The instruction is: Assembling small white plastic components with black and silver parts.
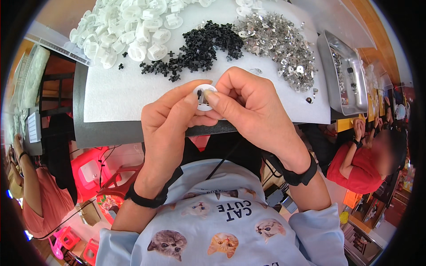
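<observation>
Near the table's front edge, my left hand [171, 113] pinches a white round plastic part [205, 107] between thumb and fingers. A small black piece [199, 94] sits inside it, with a glint of metal beside it. The thumb of my right hand [253, 104] presses into the same part, its other fingers curled; anything under that thumb is hidden. Beyond my hands lie a heap of small black cross-shaped pieces [199, 51], a pile of small metal pieces [284, 46] to the right, and a heap of white round plastic parts [133, 29] at the far left.
A white foam sheet [120, 99] covers the dark tabletop [100, 135]. At the right stands a metal tray [330, 75] with small parts in it. One person in red [361, 166] sits at the right, another [49, 199] at the left. Red stools [88, 173] stand below left.
</observation>
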Demonstrator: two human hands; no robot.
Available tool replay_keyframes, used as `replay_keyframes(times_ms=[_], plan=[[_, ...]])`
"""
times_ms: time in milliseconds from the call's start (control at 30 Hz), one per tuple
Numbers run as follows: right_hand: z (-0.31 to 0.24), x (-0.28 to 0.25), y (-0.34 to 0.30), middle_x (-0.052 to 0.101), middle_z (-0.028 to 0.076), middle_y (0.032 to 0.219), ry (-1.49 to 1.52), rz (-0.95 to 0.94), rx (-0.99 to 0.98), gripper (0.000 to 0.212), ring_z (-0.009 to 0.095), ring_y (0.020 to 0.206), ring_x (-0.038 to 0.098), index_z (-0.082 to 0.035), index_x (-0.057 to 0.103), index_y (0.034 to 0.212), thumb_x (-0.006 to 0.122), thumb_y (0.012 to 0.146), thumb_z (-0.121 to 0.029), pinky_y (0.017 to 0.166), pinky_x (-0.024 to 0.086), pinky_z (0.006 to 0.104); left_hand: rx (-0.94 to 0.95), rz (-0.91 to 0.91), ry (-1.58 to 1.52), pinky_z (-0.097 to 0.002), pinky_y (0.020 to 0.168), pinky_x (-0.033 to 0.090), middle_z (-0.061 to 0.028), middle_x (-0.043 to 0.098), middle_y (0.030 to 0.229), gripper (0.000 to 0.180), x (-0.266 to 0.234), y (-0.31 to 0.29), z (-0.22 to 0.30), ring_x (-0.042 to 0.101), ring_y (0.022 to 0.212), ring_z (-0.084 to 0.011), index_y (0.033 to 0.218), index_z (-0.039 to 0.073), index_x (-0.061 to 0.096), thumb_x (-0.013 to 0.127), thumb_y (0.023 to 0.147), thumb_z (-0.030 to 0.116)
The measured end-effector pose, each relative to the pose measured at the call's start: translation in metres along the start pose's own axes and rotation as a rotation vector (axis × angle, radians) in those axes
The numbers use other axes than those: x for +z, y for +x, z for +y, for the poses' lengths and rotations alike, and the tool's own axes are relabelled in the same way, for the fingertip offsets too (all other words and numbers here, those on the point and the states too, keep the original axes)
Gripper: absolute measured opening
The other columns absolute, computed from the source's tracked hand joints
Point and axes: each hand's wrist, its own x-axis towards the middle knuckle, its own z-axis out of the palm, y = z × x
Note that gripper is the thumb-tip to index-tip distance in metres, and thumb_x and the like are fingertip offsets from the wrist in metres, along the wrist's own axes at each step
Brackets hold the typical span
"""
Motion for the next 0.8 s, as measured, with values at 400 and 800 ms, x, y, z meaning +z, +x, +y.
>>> replay_keyframes(times_ms=[400, 800], plan=[[0.0, 0.0011, -0.0008, 0.052, 0.003, 0.053, -0.001, 0.001, -0.008, 0.021, 0.007, 0.044, 0.048, -0.001, 0.049, 0.074, 0.057, 0.089, -0.013, 0.04, 0.035, 0.0236, 0.029, 0.03, 0.111, -0.0237, 0.068, 0.055, -0.0089, 0.066, 0.093, 0.029, 0.0015, 0.0001, -0.0026, 0.065, 0.078, -0.0124, 0.112, -0.004, 0.06, 0.053, 0.095, 0.018], [-0.0025, -0.0006, 0.0024, 0.05, 0.0, 0.054, 0.092, 0.006, 0.042, 0.021, 0.004, 0.045, 0.045, -0.001, 0.05, 0.074, 0.057, 0.089, -0.012, 0.039, 0.033, 0.0231, -0.026, -0.036, 0.051, -0.0258, 0.071, 0.057, -0.0144, 0.065, 0.097, 0.035, -0.0025, 0.0031, 0.0039, 0.067, 0.08, -0.0169, 0.12, -0.009, 0.052, 0.042, 0.097, 0.015]])
